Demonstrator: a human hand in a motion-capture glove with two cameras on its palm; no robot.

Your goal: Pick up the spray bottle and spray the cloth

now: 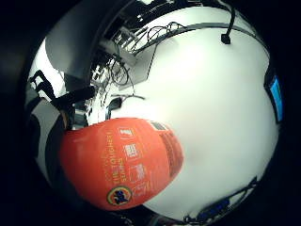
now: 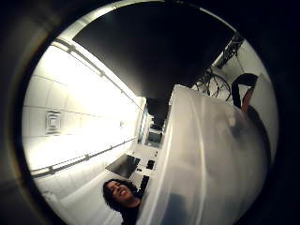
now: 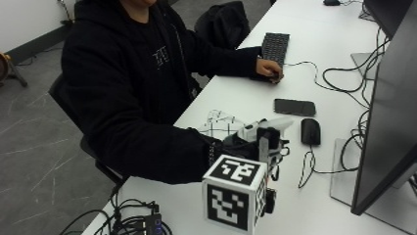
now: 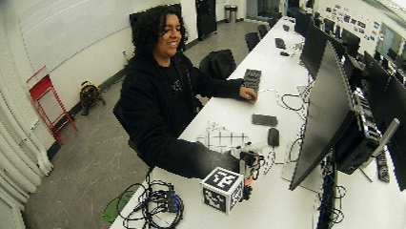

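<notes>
The gloved right hand [image 3: 251, 144] is wrapped around the spray bottle [image 3: 268, 125], holding it upright just above the white bench [image 3: 338, 210], with the white spray head sticking out past the knuckles toward the mouse [image 3: 310, 131] and phone [image 3: 294, 106]. The little-finger palm view shows the bottle's orange label [image 1: 123, 162] close against the palm, which fits a grip around the body. The cloth [image 3: 218, 125], white with a dark grid, lies flat on the bench just beside the hand, on the person's side of the bottle.

The step in hand looks like aiming. As it stands, the nozzle seems to point away from the cloth, so the hand should turn the bottle at the wrist until the head faces the grid pattern, then tip it slightly downward. 1 finger needs to reach the trigger; whether it is already there cannot be told. Keep the spray clear of the phone, mouse and keyboard [image 3: 275, 47], where the bare left hand [image 3: 269, 69] rests.
</notes>
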